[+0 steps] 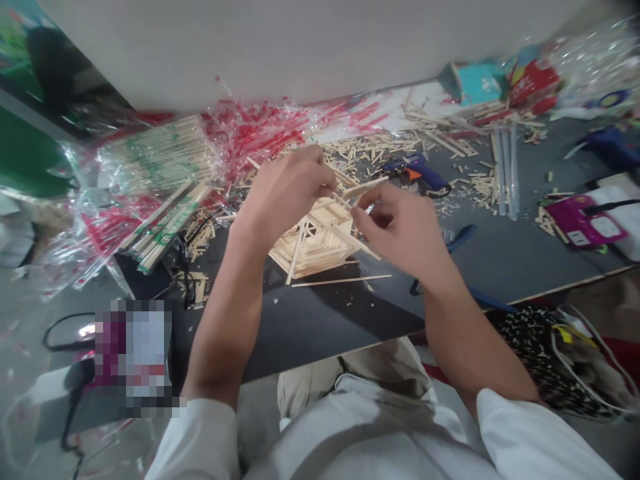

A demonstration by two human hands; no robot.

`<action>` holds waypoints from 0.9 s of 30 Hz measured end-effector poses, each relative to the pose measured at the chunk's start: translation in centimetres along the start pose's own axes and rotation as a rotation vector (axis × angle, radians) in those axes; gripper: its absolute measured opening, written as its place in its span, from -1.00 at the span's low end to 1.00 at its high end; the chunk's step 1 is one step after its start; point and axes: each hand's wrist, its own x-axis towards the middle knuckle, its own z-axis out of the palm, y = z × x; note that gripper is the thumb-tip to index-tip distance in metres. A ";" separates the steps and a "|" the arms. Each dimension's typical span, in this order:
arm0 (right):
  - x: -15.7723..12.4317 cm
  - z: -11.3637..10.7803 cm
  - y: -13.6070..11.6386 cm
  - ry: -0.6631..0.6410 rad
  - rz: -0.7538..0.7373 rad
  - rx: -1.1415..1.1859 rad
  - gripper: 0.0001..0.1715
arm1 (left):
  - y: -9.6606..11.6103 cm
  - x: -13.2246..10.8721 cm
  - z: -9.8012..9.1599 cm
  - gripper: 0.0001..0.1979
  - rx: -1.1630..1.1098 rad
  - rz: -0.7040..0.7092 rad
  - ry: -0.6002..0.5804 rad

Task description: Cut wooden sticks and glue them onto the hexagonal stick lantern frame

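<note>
A small model built of layered wooden sticks (313,243) stands on the dark table (320,313) in front of me. My left hand (285,193) curls over its upper left side, fingers pinched on a thin wooden stick (345,179). My right hand (400,227) is closed at the model's right side, thumb and fingers pinching a stick (367,187) that lies across the top. One loose long stick (340,281) rests on the table just below the model.
Bundles of wrapped chopsticks (160,167) in clear and red plastic lie at the left. A blue and orange glue gun (417,172) lies behind my right hand among stick offcuts. Glue sticks (505,173), a purple box (583,223) and a patterned bag (565,360) are at the right.
</note>
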 end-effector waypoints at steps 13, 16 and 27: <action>0.2 0.0 0.6 -0.015 0.017 0.094 -0.86 | -0.5 0.1 0.4 -0.74 0.006 -0.015 0.020; 0.4 -0.1 0.4 -0.024 0.012 0.091 -0.91 | -0.8 -0.1 0.1 -0.74 0.020 -0.010 0.035; 0.7 -0.3 0.0 -0.041 0.018 0.080 -0.88 | -1.6 -0.8 -1.5 -0.71 0.041 -0.066 -0.018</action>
